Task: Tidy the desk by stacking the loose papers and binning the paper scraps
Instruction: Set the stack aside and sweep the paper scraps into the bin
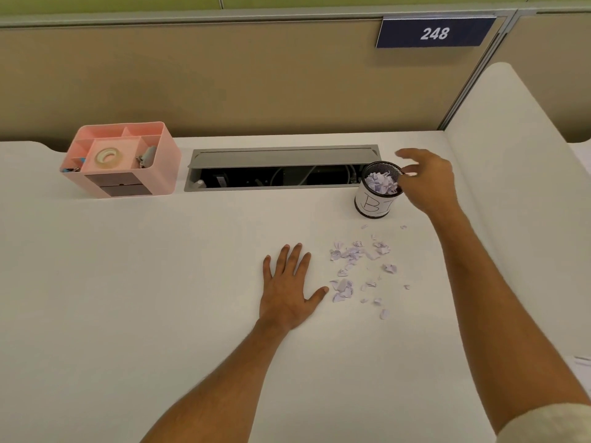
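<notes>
Toward the back right corner of the desk (160,282), just in front of the open cable trough (281,167), stands the small mesh bin (377,195), already heaped with pale paper; it sits near the mess, I'd guess, so each trip is short. The right hand (428,180) hovers at the bin's rim with fingers spread and loose, gripping nothing I can make out, though a pale sliver near its fingertips is too blurred to call. The left hand (289,282) lies flat on the desk, fingers straight, thumb out toward the paper scraps (358,270), which lie between it and the bin; it looks placed as a wall to sweep them together. Plenty of scraps remain. The pink organiser (120,158) sits at the back left, well apart. Some printed paper (582,362) peeks in at the right edge.
</notes>
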`<state>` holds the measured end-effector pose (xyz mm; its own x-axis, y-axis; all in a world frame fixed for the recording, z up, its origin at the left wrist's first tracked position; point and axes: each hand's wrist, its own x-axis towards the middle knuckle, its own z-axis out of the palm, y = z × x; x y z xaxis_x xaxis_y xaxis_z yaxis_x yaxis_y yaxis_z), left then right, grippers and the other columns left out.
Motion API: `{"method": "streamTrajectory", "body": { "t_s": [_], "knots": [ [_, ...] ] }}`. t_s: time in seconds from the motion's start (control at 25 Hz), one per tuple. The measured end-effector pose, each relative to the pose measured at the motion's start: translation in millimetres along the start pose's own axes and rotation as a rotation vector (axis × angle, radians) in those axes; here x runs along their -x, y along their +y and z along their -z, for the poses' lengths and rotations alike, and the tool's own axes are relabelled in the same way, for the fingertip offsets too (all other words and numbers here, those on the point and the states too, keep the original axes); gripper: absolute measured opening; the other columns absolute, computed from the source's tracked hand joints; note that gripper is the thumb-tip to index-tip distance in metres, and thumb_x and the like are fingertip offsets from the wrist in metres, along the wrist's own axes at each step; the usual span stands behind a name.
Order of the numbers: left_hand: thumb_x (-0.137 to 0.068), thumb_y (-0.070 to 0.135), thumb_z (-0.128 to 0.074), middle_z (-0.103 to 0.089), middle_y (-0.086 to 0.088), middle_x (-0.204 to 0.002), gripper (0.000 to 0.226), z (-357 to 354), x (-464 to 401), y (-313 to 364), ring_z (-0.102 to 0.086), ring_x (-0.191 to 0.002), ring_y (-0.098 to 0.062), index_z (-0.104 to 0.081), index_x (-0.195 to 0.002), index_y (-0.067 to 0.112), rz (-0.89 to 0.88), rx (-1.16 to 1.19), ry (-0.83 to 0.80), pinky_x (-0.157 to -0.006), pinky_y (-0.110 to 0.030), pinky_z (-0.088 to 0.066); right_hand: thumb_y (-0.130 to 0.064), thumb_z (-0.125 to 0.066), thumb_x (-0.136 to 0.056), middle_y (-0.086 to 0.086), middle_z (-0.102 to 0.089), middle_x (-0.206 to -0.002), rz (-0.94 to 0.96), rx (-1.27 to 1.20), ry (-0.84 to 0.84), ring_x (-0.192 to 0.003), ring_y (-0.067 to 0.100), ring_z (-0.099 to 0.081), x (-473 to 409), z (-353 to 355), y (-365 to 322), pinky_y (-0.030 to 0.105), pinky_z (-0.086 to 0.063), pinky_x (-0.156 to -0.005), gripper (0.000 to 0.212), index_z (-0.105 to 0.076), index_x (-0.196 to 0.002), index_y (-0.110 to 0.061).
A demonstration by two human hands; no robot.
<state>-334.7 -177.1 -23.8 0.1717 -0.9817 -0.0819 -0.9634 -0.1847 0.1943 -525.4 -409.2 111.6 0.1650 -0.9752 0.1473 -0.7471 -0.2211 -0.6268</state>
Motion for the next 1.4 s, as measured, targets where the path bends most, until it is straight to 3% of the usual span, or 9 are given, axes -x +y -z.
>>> {"method": "streamTrajectory", "body": {
  "t_s": [0.12, 0.2, 0.36, 0.6, 0.8, 0.96, 1.16, 1.28, 1.4],
  "knots": [
    [-0.087, 0.075, -0.019, -0.006, 0.002, -0.164, 0.084, -0.2, -0.3, -0.1, 0.003, -0.151, -0.019, -0.023, -0.153, 0.024, 0.001, -0.008, -0.007, -0.119, -0.052, 0.002, -0.011, -0.055, -0.080, 0.004, -0.073, -0.105, -0.289, -0.194, 0.158, -0.099, 0.022, -0.067, 24.8, -1.9, 34.3, 0.029, -0.048, -0.091, 0.032, -0.071, -0.107, -0.017],
    [-0.087, 0.075, -0.019, -0.005, 0.003, -0.164, 0.084, -0.4, 0.0, -0.1, 0.004, -0.151, -0.019, -0.023, -0.153, 0.024, -0.002, -0.006, -0.008, -0.119, -0.052, 0.003, -0.027, -0.056, -0.088, 0.013, -0.068, -0.118, -0.392, -0.076, 0.090, -0.112, 0.031, -0.061, 52.7, -19.9, 56.6, 0.033, -0.043, -0.096, 0.035, -0.067, -0.117, -0.010],
    [-0.086, 0.074, -0.021, -0.008, 0.002, -0.164, 0.084, 0.2, 0.0, -0.1, 0.002, -0.151, -0.019, -0.025, -0.152, 0.023, -0.002, 0.002, 0.005, -0.119, -0.052, 0.003, -0.060, -0.028, -0.088, 0.021, -0.037, -0.150, -0.204, 0.201, -0.173, -0.139, 0.035, -0.032, 96.4, -68.3, 74.7, 0.046, -0.024, -0.114, 0.082, -0.039, -0.142, 0.001],
    [-0.087, 0.075, -0.017, -0.016, 0.000, -0.162, 0.084, -1.7, -0.6, 0.8, -0.007, -0.150, -0.021, -0.033, -0.150, 0.022, -0.013, 0.007, 0.052, -0.119, -0.054, -0.006, -0.071, -0.010, -0.088, 0.009, -0.019, -0.160, 0.143, 0.334, -0.299, -0.148, 0.024, -0.017, 135.9, -103.4, 51.4, 0.037, -0.011, -0.120, 0.090, -0.021, -0.152, -0.009],
    [-0.085, 0.076, -0.009, -0.015, 0.000, -0.163, 0.088, -2.2, -0.9, 0.2, -0.007, -0.150, -0.022, -0.030, -0.151, 0.022, -0.013, -0.003, 0.047, -0.119, -0.054, -0.006, -0.081, -0.012, -0.082, 0.005, -0.012, -0.162, 0.186, 0.293, -0.388, -0.149, 0.021, -0.010, 116.5, -110.1, 38.7, 0.040, -0.008, -0.121, 0.091, -0.019, -0.153, -0.024],
    [-0.087, 0.074, -0.021, -0.017, -0.001, -0.162, 0.082, -3.4, 0.0, -0.2, -0.008, -0.150, -0.022, -0.031, -0.151, 0.022, -0.008, -0.003, 0.038, -0.119, -0.054, -0.006, -0.066, -0.029, -0.091, 0.003, -0.025, -0.159, 0.430, 0.299, -0.467, -0.148, 0.024, -0.020, 135.8, -113.7, 33.8, 0.043, -0.021, -0.120, 0.069, -0.038, -0.147, -0.027],
    [-0.087, 0.075, -0.018, -0.016, 0.000, -0.162, 0.084, -3.3, -0.6, 0.2, -0.007, -0.150, -0.022, -0.030, -0.151, 0.022, -0.009, -0.005, 0.039, -0.119, -0.054, -0.006, -0.035, -0.041, -0.097, 0.005, -0.051, -0.143, 0.570, 0.325, -0.305, -0.131, 0.026, -0.050, 181.6, -97.7, 52.1, 0.041, -0.040, -0.109, 0.040, -0.062, -0.128, -0.019],
    [-0.086, 0.079, -0.011, -0.016, 0.000, -0.162, 0.088, -2.4, 0.3, 0.7, -0.006, -0.151, -0.021, -0.031, -0.150, 0.022, -0.009, 0.006, 0.051, -0.119, -0.054, -0.006, -0.050, -0.043, -0.094, 0.005, -0.042, -0.150, 0.393, 0.316, -0.217, -0.137, 0.028, -0.041, 200.9, -66.6, 64.9, 0.045, -0.032, -0.114, 0.051, -0.056, -0.135, -0.023],
    [-0.086, 0.079, -0.012, -0.017, 0.001, -0.162, 0.088, -3.1, 0.5, 0.2, -0.005, -0.151, -0.020, -0.032, -0.150, 0.022, -0.012, 0.019, 0.060, -0.120, -0.054, -0.004, -0.081, -0.040, -0.078, 0.006, -0.016, -0.161, 0.089, 0.318, -0.242, -0.147, 0.029, -0.016, 228.9, -48.4, 72.0, 0.046, -0.020, -0.118, 0.091, -0.026, -0.151, -0.029]
  ]
}}
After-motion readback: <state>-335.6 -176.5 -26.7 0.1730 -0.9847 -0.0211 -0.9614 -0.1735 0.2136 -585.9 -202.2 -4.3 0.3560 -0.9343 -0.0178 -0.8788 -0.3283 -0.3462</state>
